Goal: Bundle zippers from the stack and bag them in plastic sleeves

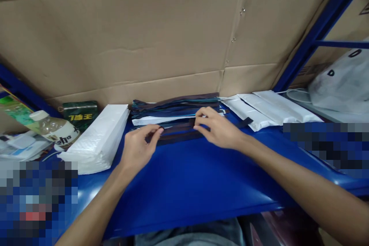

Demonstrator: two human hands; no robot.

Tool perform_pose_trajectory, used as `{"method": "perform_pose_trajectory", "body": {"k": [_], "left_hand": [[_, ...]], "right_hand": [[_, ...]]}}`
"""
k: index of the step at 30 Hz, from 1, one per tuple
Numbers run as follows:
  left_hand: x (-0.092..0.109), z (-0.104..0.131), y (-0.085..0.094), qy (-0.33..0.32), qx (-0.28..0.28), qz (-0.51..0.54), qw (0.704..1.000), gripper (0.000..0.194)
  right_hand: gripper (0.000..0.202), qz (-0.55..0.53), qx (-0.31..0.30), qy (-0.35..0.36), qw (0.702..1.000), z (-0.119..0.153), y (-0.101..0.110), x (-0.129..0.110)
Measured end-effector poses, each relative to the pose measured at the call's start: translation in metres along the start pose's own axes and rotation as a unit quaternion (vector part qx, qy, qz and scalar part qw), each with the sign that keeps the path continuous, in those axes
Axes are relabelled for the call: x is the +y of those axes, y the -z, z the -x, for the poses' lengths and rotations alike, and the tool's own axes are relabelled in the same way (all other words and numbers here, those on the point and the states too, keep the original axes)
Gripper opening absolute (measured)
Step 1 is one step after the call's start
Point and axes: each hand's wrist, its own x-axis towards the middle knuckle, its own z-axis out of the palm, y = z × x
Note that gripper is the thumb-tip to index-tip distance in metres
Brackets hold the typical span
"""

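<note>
My left hand [142, 142] pinches one end of a dark, flat strip [177, 127] between thumb and fingertips. Farther right, my right hand [211, 126] grips the same strip with its fingers closed, so the strip runs between both hands just above the blue tabletop. It looks thin and slightly glossy; its exact kind I cannot make out. Right behind lies a pile of similar long dark strips [175, 105], with a white sheet [161, 120] along its front. Another dark strip end [245, 122] pokes out past my right hand.
A stack of white padded envelopes [98, 134] stands left, beside a bottle [56, 128] and a dark green packet [80, 114]. Several filled white envelopes [273, 109] lie at the right. Cardboard [144, 38] walls the back of the blue table [184, 184], between blue posts [314, 34].
</note>
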Motion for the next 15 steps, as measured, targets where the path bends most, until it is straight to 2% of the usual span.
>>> {"method": "perform_pose_trajectory", "body": {"k": [4, 8, 12, 15], "left_hand": [[-0.035, -0.014, 0.017, 0.024, -0.013, -0.184, 0.983, 0.025], [-0.057, -0.021, 0.035, 0.102, -0.008, -0.318, 0.943, 0.034], [-0.057, -0.02, 0.042, 0.148, -0.027, -0.379, 0.913, 0.041], [-0.045, -0.017, 0.04, 0.121, -0.011, -0.37, 0.921, 0.04]], "right_hand": [[0.019, 0.064, -0.012, -0.037, 0.997, 0.008, 0.023, 0.055], [0.02, 0.143, -0.04, -0.139, 0.979, 0.018, 0.043, 0.09], [0.019, 0.16, -0.029, -0.209, 0.964, 0.021, 0.049, 0.092], [0.023, 0.106, -0.017, -0.226, 0.968, 0.017, 0.041, 0.079]]}}
